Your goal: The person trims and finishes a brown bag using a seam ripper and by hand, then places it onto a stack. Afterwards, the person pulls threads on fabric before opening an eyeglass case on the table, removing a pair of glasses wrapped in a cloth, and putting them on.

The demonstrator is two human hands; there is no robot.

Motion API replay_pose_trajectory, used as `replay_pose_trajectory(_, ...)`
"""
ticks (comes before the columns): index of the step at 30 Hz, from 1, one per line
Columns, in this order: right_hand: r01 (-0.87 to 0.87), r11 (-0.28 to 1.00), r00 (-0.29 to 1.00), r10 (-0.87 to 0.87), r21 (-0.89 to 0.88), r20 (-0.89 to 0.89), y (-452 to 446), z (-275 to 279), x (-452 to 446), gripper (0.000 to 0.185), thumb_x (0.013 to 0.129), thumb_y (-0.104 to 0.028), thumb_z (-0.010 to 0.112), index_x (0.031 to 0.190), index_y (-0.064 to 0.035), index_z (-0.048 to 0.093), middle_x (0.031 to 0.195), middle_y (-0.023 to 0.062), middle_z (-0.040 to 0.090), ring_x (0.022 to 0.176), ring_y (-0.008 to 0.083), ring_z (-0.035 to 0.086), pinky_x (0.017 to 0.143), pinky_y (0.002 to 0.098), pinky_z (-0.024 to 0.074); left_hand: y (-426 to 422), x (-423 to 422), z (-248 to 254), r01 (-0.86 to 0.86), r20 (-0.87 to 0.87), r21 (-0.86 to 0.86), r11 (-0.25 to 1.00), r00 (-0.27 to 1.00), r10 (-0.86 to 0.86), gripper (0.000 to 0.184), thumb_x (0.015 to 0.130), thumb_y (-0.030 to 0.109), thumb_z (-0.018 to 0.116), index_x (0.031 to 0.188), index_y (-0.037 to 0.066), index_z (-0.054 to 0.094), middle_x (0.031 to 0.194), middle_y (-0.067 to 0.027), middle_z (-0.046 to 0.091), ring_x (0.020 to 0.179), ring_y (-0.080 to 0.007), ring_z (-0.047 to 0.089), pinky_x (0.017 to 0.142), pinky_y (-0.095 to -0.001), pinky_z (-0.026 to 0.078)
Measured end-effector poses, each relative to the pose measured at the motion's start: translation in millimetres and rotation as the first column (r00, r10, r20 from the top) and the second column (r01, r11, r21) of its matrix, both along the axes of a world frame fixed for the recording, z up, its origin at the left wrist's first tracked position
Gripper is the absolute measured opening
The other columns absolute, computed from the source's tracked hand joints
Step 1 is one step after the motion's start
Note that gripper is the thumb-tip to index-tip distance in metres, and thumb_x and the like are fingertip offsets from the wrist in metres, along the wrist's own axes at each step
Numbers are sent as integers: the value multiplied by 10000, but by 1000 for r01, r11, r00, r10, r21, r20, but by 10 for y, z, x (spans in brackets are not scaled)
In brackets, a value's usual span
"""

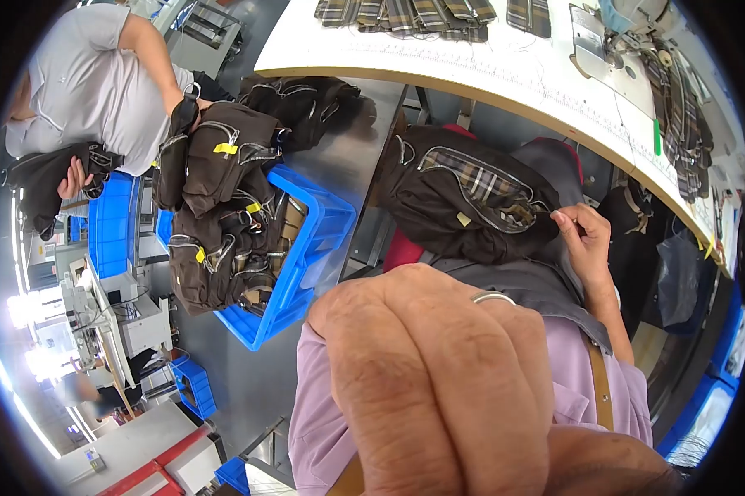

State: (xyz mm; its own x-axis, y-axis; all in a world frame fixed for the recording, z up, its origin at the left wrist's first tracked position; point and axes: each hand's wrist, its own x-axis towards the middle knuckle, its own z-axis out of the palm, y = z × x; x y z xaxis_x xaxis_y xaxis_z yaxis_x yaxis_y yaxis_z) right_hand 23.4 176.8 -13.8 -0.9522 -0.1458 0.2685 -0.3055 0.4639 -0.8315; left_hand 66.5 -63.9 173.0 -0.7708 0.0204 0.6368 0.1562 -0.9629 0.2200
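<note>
A dark brown bag (438, 202) lies across my lap, its curved zip pocket open on a plaid lining (480, 178). A small pale tag (463, 219) shows on its front. My right hand (585, 236) pinches the bag's right end, by the end of the zip, between thumb and fingers. Very close to the camera is my left hand (438, 380), with a ring on one finger. Its fingers are bent and pressed together; the fingertips are hidden, so I cannot make out what they hold, if anything.
A white worktable (471, 62) with plaid pieces (405, 16) and a sewing machine (616, 37) curves across the top. Left, a blue crate (306, 264) holds several dark bags (215, 248). A person in a grey shirt (91, 83) stands there, handling bags.
</note>
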Motion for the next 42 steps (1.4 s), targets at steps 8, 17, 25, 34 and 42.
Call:
replay_pose_trajectory(8,-1,1000,1000,2,22,-16,-32,27,0,116,909,-100,727,872,6,699,679,31,553,608,110,458,566,268,367,-204,-96,-95,-46,-115,-161,986,993,28,127,850,44,744,867,125,648,906,-65,646,765,-166,553,718,-284,433)
replay_pose_trajectory(17,17,998,999,-15,68,-40,-72,17,48,114,905,-92,728,867,12,697,690,45,582,609,117,492,567,272,387,-386,35,-21,-253,-199,-275,928,959,203,210,840,47,692,791,155,518,700,-5,556,555,-169,466,617,-370,336)
replay_pose_trajectory(25,33,992,998,-27,125,-52,-129,-49,140,117,897,-84,736,882,26,698,704,56,608,608,115,509,564,270,398,-304,363,-39,-308,-32,-55,950,951,306,111,830,143,764,805,164,657,801,-49,651,604,-138,466,628,-329,280)
replay_pose_trajectory(34,52,974,995,-31,222,-97,-124,-10,231,127,903,-96,732,884,24,696,698,75,589,601,137,512,562,285,406,-612,430,-174,-370,-288,-105,923,900,328,101,854,177,746,853,185,645,813,-20,631,642,-157,516,688,-377,304)
replay_pose_trajectory(42,55,967,993,-29,248,-111,-94,-1,276,113,893,-95,731,893,14,702,715,101,609,598,189,540,562,314,431,-666,574,-226,-523,-428,-383,761,831,356,145,817,82,645,807,216,589,781,16,502,675,-158,532,756,-420,330)
